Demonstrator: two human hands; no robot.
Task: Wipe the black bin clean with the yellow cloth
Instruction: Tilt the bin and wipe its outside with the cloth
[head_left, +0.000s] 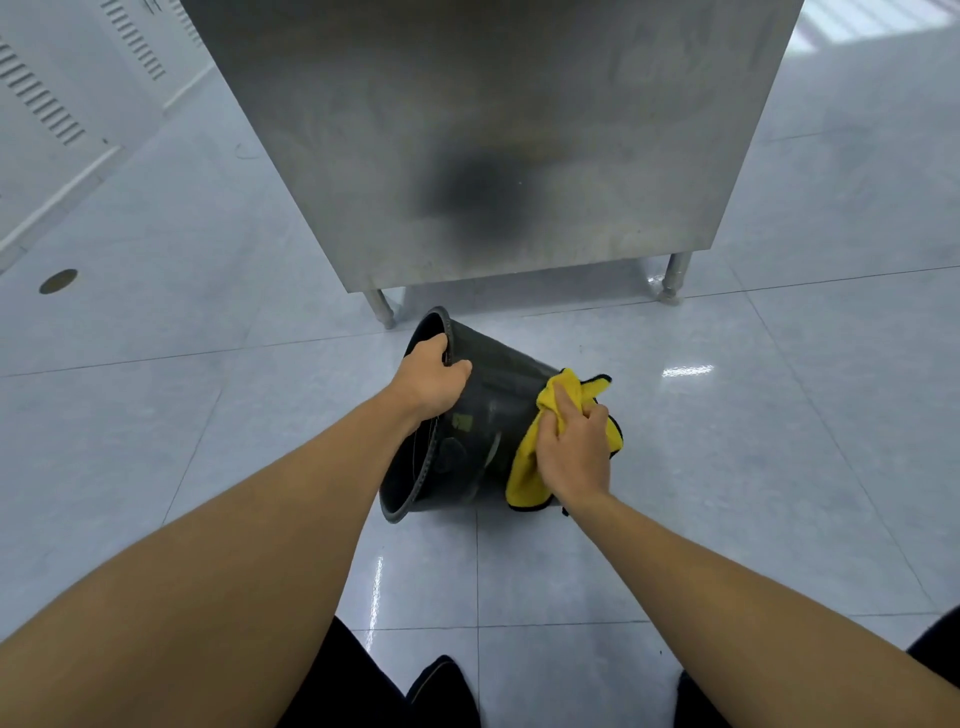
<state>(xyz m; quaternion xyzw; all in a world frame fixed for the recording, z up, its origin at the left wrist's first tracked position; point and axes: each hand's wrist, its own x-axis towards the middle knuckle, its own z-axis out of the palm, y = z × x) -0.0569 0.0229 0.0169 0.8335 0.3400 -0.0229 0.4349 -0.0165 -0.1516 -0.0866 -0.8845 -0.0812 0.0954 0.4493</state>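
No legible text anywhere.

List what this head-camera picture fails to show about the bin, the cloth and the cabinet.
- Bin base: head view, hidden by the yellow cloth and right hand.
- Bin inside: mostly hidden by its tilt and the left hand.
- Bin label: too small to read.
- Steel cabinet top: cut off by the upper edge.
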